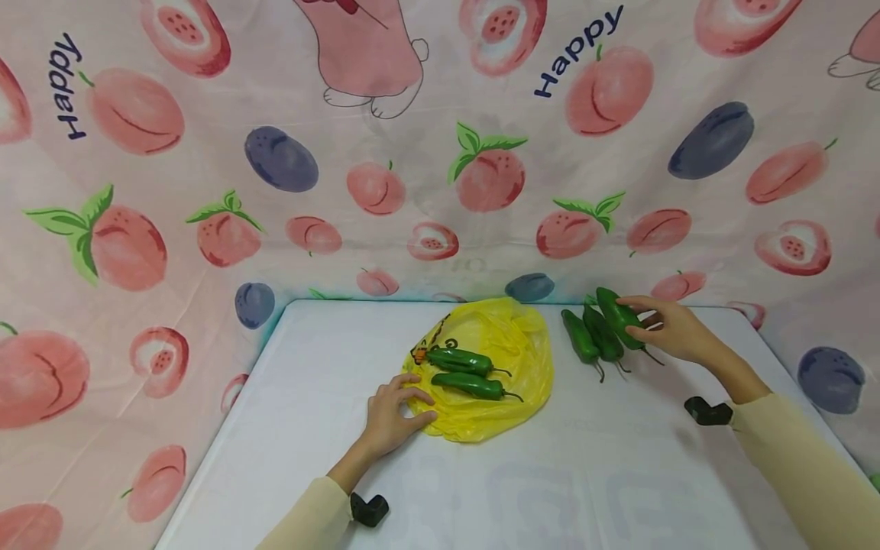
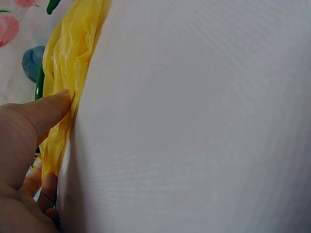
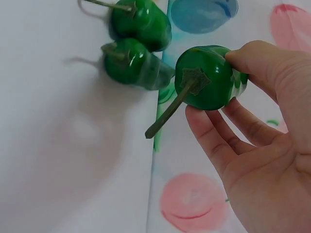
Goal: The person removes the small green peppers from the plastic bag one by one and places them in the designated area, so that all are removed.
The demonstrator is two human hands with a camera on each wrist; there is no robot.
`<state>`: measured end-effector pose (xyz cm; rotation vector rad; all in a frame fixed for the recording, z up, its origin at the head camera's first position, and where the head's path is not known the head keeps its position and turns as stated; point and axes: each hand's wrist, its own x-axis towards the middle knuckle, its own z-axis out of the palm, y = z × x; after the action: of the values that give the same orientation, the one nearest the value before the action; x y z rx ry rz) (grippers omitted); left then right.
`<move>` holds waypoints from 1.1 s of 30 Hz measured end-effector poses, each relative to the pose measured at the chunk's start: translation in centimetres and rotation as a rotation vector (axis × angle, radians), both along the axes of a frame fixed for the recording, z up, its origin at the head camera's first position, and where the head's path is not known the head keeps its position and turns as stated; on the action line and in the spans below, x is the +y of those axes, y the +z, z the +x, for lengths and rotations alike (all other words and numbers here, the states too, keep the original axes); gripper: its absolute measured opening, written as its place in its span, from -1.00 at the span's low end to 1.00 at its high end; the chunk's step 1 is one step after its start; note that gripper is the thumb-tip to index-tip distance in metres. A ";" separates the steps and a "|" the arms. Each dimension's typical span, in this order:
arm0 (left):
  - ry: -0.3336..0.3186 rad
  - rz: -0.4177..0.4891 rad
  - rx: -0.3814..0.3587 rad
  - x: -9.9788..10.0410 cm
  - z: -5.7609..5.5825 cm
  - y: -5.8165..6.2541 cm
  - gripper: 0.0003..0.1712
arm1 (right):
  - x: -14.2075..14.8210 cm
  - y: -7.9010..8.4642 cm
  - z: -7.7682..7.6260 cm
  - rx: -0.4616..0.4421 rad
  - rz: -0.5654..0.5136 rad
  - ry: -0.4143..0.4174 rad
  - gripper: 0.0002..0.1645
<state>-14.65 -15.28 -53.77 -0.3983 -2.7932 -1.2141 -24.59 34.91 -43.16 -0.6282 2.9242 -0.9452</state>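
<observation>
At the right of the head view my right hand (image 1: 670,328) pinches a green chili pepper (image 1: 616,315) between thumb and fingers. In the right wrist view this pepper's stem end faces the camera, held above the table. Two more green peppers (image 1: 581,336) (image 1: 603,333) lie just left of it. My left hand (image 1: 390,416) rests at the left edge of a yellow plastic bag (image 1: 512,412), fingers spread and touching it. On the bag lie two green peppers (image 1: 459,360) (image 1: 474,385), side by side, stems to the right. A small orange thing (image 1: 418,354) sits by the upper one.
The white table (image 1: 584,489) ends at the back against a hanging cloth (image 1: 412,153) printed with fruit. A black wrist-worn piece (image 1: 369,509) is on the left wrist, another black piece (image 1: 708,412) on the right.
</observation>
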 end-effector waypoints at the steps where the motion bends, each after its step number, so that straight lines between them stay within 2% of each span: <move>1: -0.002 -0.003 0.005 0.0 0.0 0.0 -0.85 | 0.2 -0.1 0.0 -0.003 -0.004 -0.006 -0.37; 15: 0.002 0.001 -0.033 0.0 0.0 0.2 -0.86 | 2.5 -1.9 -0.1 -0.063 -0.052 -0.093 -0.34; 33: 0.000 -0.001 -0.028 -0.2 -0.1 0.0 -0.86 | 3.3 -4.5 -0.4 -0.190 -0.073 -0.130 -0.28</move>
<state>-14.78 -15.44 -53.75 -0.3841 -2.8171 -1.2276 -24.98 38.20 -47.64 -0.3312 2.8002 -1.0631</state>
